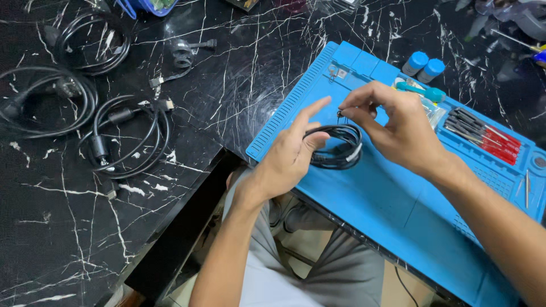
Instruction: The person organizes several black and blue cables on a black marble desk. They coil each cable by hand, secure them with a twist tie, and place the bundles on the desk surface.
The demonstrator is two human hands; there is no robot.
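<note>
Right now my left hand (290, 156) cups a coiled black cable (335, 146) over the blue mat (369, 199), fingers closed round one side of the loops. My right hand (398, 128) pinches the cable's loose end just above the coil. It looks light and springy, so I judge the loops would flop open if I slackened; holding across all the turns seems safest. More coiled cables (128, 133) lie on the marble table (57, 227), screwdrivers (483, 136) at the mat's edge.

A black cable (335, 146), wound into a small tight coil, sits at the centre of the frame, raised above the blue mat (375, 199). One short end sticks up from the coil's top edge.
</note>
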